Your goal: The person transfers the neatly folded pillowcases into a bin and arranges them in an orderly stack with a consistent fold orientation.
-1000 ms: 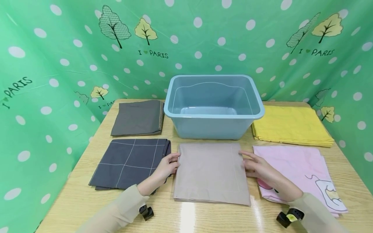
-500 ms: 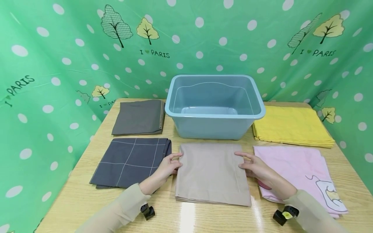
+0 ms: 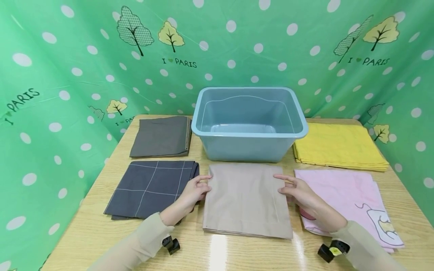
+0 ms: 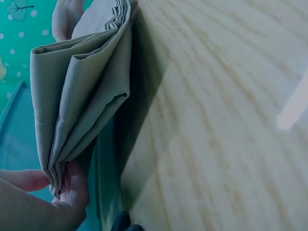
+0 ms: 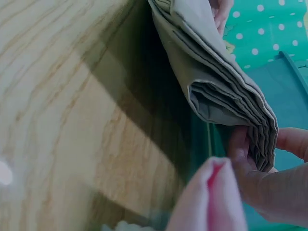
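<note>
Beige cloth (image 3: 247,203) is showing its folds in front of the blue tub (image 3: 249,148) (I can't tell whether it's touching the table (image 3: 251,256)); my left hand (image 3: 192,194) and right hand (image 3: 302,195) are pinching its sides.

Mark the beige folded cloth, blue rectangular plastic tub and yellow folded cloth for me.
Beige folded cloth (image 3: 246,200), head view: middle of top face.
Blue rectangular plastic tub (image 3: 245,149), head view: front wall.
Yellow folded cloth (image 3: 340,144), head view: middle of top.

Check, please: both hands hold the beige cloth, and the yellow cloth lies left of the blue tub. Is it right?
Not quite: the yellow cloth lies right of the blue tub, as the head view shows. The left hand and right hand do hold the beige cloth.
</note>
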`<move>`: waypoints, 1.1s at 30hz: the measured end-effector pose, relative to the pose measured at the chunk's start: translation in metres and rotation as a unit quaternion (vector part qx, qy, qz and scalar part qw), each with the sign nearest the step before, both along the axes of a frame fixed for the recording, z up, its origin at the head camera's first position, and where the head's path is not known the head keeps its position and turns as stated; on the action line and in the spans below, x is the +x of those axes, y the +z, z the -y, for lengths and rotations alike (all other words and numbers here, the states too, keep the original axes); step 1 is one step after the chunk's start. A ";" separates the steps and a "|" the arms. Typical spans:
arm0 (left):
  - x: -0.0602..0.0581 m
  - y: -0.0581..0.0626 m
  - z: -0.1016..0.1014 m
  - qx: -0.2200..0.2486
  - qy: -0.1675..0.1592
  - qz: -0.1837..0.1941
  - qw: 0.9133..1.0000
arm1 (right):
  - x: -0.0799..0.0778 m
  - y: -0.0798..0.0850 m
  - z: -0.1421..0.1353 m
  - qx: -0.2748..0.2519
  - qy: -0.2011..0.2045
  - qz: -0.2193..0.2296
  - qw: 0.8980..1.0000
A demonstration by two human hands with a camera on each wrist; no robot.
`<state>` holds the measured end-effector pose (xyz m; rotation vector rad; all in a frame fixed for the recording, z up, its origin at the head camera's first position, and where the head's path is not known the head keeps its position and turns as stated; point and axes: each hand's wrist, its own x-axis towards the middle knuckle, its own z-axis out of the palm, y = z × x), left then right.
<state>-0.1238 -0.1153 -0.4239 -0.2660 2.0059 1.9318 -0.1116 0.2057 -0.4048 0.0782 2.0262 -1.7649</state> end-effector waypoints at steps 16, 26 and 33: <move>0.003 0.025 0.005 0.013 0.014 -0.020 1.000 | 0.003 0.023 -0.002 0.000 0.001 -0.036 0.999; 0.008 0.040 0.006 0.018 0.013 -0.042 0.999 | 0.006 0.035 -0.004 -0.006 -0.012 -0.046 0.999; 0.012 0.048 0.006 0.011 0.016 -0.070 0.997 | 0.008 0.042 -0.006 -0.010 -0.013 -0.064 0.998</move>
